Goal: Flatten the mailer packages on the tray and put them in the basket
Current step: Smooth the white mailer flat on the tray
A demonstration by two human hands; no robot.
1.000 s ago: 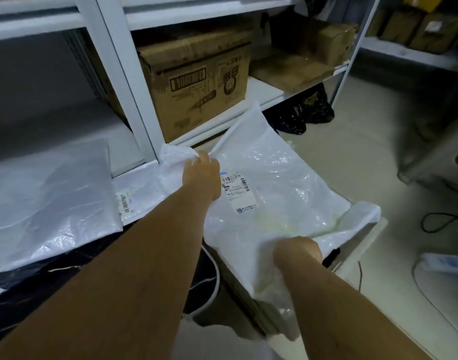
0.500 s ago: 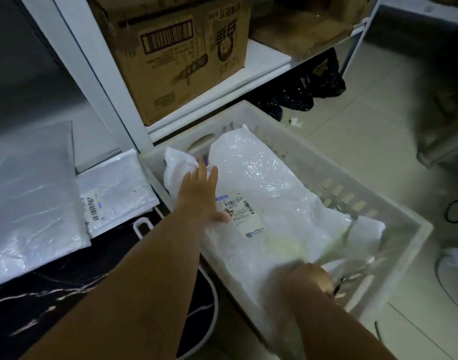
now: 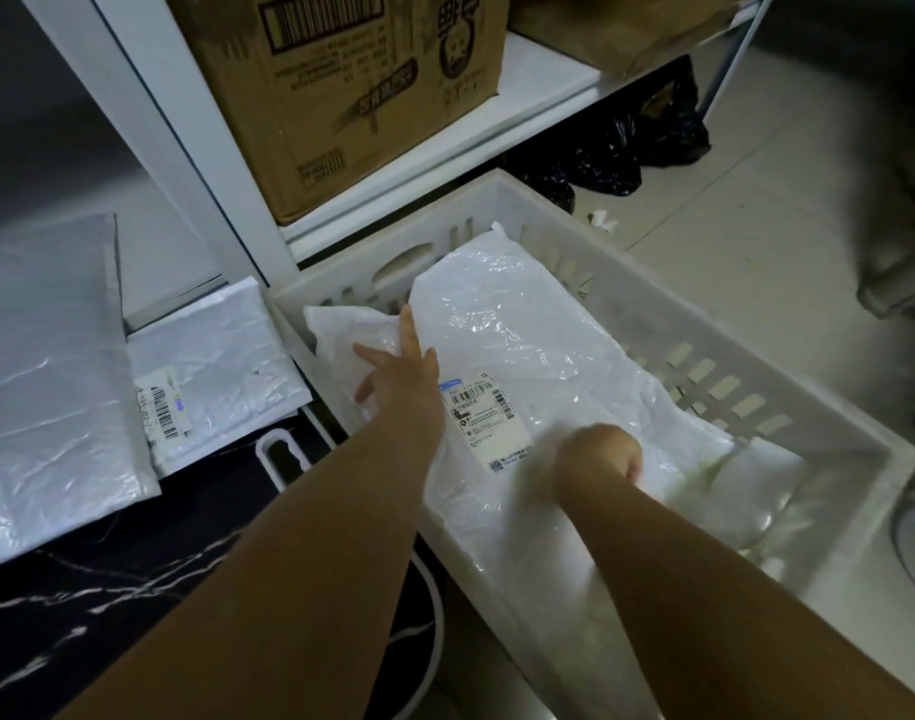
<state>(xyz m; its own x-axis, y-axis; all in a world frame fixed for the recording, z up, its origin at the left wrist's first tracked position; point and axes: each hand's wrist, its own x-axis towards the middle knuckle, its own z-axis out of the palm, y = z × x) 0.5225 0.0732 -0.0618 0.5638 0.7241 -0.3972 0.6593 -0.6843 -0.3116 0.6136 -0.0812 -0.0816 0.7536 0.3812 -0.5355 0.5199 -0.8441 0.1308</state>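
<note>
A: Entry, head view. Largest items first, with counts?

B: One white metal shelving unit beyond both hands, carrying one large brown cardboard carton with printed barcodes; a second brown carton at the top right is blurred. Then one white slotted plastic basket on the floor, enclosing both hands.

A: Mailers?

B: Three counted. One large white crinkled plastic mailer lies inside the basket, under both hands, its printed shipping label between them. One large grey-white plastic mailer lies well left of the left hand on a dark marbled surface. One smaller white bubble mailer with its own barcode label sits just beside the grey one, between it and the basket wall. I cannot tell whether that surface is the tray.

A: Hands?

B: Left hand: fingers straight and spread, resting on the basketed mailer's left flap, gripping nothing. Right hand: motion-blurred, knuckles up, fingers tucked out of sight against the mailer near its lower right; I cannot tell whether it grips the plastic.

A: Smaller things?

B: Black plastic bags, at least two, under the shelf beyond the basket. One white looped cable or handle beside the left forearm.
</note>
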